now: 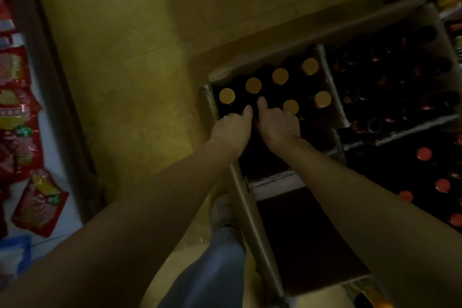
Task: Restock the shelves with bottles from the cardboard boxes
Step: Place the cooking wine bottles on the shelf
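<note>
An open cardboard box (250, 210) stands on the floor, holding several dark bottles with gold caps (253, 85). Both of my hands reach down into its near row. My left hand (232, 129) curls over the top of a bottle at the box's left wall, thumb pointing forward. Right beside it, my right hand (278, 125) curls over the neighbouring bottle, just left of a gold cap (290, 107). The caps of both gripped bottles are hidden under my palms.
To the right stand more open boxes: one with dark bottles (390, 82) and one with red-capped bottles (424, 153). A shelf with red packets (40, 205) runs along the left. Bare yellow floor (125, 57) lies between them. My leg and shoe (221, 210) stand beside the box.
</note>
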A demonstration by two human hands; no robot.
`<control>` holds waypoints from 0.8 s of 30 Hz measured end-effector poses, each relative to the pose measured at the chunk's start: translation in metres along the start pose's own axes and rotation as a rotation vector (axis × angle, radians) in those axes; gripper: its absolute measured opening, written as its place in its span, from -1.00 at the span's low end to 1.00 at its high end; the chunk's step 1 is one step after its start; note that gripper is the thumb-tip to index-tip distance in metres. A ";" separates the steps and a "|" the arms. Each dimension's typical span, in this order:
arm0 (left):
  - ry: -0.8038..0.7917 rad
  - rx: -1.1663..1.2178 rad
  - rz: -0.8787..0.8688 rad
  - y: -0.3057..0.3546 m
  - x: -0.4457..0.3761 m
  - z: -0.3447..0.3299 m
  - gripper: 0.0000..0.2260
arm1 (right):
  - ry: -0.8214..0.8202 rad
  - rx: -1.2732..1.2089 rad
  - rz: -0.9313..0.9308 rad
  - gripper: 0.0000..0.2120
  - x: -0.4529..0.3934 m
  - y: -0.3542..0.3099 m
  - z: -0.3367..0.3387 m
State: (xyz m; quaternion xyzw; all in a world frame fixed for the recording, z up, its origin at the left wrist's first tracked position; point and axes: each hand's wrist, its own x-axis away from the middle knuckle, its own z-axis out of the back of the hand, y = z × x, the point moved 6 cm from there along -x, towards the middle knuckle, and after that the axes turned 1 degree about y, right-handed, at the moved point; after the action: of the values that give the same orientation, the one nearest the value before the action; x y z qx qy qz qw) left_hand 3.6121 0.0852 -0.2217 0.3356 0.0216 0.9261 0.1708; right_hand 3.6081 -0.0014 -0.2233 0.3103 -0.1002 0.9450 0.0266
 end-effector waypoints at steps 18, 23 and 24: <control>0.222 0.122 -0.002 0.042 0.151 0.169 -0.77 | 0.247 -0.075 0.136 -0.74 0.169 -0.007 0.168; 0.333 0.153 0.034 0.069 0.240 0.240 -0.80 | 0.395 -0.058 0.196 -0.84 0.258 -0.012 0.245; 0.372 0.160 0.035 0.075 0.259 0.255 -0.81 | 0.423 -0.044 0.203 -0.84 0.279 -0.014 0.259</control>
State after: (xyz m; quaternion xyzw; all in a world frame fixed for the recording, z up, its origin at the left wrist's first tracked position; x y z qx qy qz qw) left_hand 3.5638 0.0810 0.1460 0.1717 0.1205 0.9703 0.1206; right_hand 3.5355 -0.0445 0.1482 0.0932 -0.1439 0.9843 -0.0414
